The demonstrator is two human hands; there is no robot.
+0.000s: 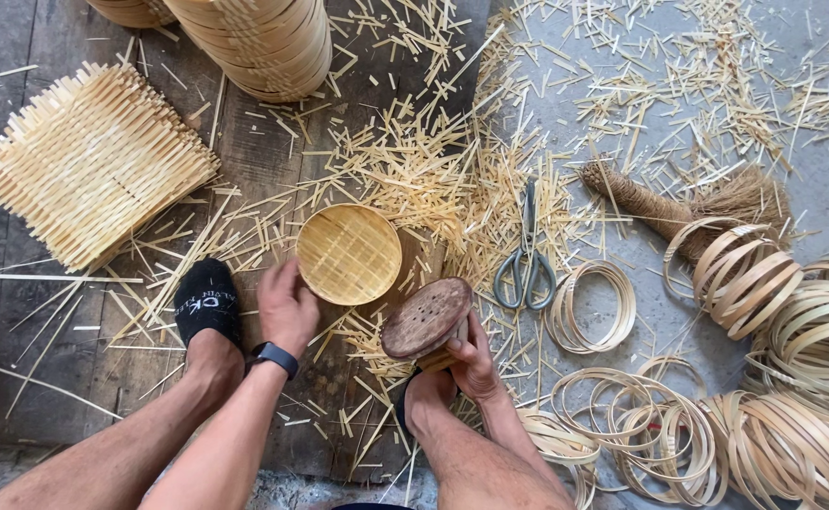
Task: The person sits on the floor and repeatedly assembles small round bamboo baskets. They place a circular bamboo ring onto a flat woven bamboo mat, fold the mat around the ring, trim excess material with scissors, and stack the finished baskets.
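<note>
Head view: 1 camera looking straight down at a floor of dark boards on the left and grey concrete on the right.
Left hand (287, 307): fingers closed over the near-left rim of the round woven tray (349, 254), steadying it flat on the boards near the seam with the concrete.
Right hand (471, 357): wrapped around the wooden block (426, 318), holding it tilted, its dark pitted round face turned up and toward the tray, just beside the tray's near-right edge.
Feet: the black sock (207, 300) sits just left of the left hand, so the tray lies between the feet, within easy reach.
Scissors (526, 264): lying shut on the concrete, just right of the block.
Bamboo hoops (592, 307): loose rings spread toward the near-right corner.
Woven mats (93, 156): stacked toward the far-left corner.
Brush (688, 203): beyond the hoops, among scattered bamboo offcuts (414, 161).
</note>
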